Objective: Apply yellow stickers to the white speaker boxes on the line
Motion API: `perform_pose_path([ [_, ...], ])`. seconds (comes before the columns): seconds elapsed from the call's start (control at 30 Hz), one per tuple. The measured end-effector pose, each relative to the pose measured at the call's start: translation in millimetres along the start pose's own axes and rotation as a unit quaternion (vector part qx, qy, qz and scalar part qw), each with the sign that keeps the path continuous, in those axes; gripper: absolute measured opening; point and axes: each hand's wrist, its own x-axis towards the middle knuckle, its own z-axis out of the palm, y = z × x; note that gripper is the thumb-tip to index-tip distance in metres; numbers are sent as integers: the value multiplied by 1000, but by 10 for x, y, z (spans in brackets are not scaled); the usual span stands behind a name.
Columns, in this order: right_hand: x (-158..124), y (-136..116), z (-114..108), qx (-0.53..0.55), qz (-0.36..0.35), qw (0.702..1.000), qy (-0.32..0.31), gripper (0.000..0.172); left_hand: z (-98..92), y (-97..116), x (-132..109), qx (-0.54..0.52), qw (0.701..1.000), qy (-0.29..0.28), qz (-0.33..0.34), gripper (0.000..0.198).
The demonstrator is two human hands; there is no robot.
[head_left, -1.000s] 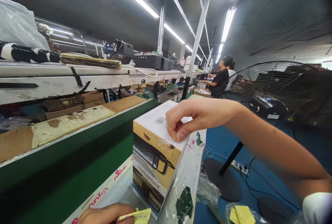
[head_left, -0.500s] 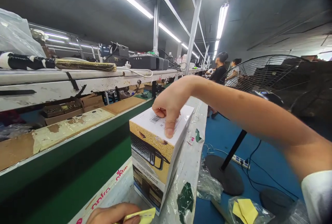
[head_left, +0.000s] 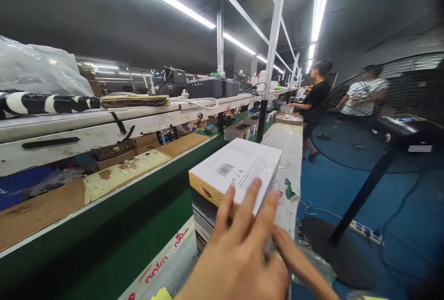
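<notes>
A printed cardboard box [head_left: 239, 161] stands on the plastic-covered ledge, its white face with a barcode turned up. The side toward me has a gold and dark print. My left hand [head_left: 239, 253] reaches up from the bottom, fingers spread and stretched over the box's near top edge. Whether the fingertips press on it is unclear. Behind that hand, part of my right hand [head_left: 298, 258] shows to the right of the box; its fingers are mostly hidden. A scrap of yellow paper [head_left: 161, 294] peeks out at the bottom edge.
A green conveyor belt [head_left: 114, 235] runs along the left, under a white shelf [head_left: 69, 138] with black devices [head_left: 204, 88] and cables. A black stand fan [head_left: 360, 193] stands on the blue floor at right. Two people [head_left: 312, 96] are farther back.
My right hand has left the top of the box and dropped to its right side. My left hand, earlier gripping yellow paper, has come up to the box with fingers spread. The view has shifted.
</notes>
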Motion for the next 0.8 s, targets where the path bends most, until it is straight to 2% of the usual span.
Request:
perform_pose_path([
  [0.03, -103, 177, 96, 12, -2, 1000, -2, 38, 40, -54, 74, 19, 1000, -2, 14, 17],
  [0.1, -203, 481, 220, 41, 27, 999, -8, 34, 8, -195, 97, 30, 999, -15, -7, 19],
  [0.2, -189, 776, 335, 96, 119, 988, 4, 48, -296, -443, -108, 28, 995, -53, -78, 26],
  [0.27, -181, 810, 467, 162, 203, 966, 10, 62, -562, -591, -324, 36, 986, -69, -144, 30],
  [0.3, -195, 769, 562, 206, 244, 948, -9, 66, -681, -654, -440, 41, 981, -70, -175, 30],
  [0.4, -276, 464, 937, 330, 293, 889, -120, 69, -901, -829, -826, 44, 953, -38, -299, 24],
  [0.47, -284, 211, 1231, 359, 289, 870, -174, 74, -920, -970, -1142, 15, 905, 10, -424, 19],
  [0.53, -197, 7, 1559, 342, 287, 870, -207, 82, -858, -1142, -1531, -43, 825, 91, -557, 27],
  [0.57, -117, -66, 1742, 320, 280, 875, -233, 84, -808, -1232, -1747, -87, 770, 146, -614, 33],
  [0.63, 98, -172, 2148, 264, 242, 888, -290, 82, -689, -1394, -2186, -111, 704, 188, -676, 43],
  [0.7, 353, -268, 2587, 210, 192, 894, -346, 74, -582, -1518, -2564, -112, 665, 225, -703, 37],
  [0.8, 718, -494, 3210, 151, 144, 891, -404, 57, -556, -1669, -2930, -116, 641, 267, -710, 23],
])
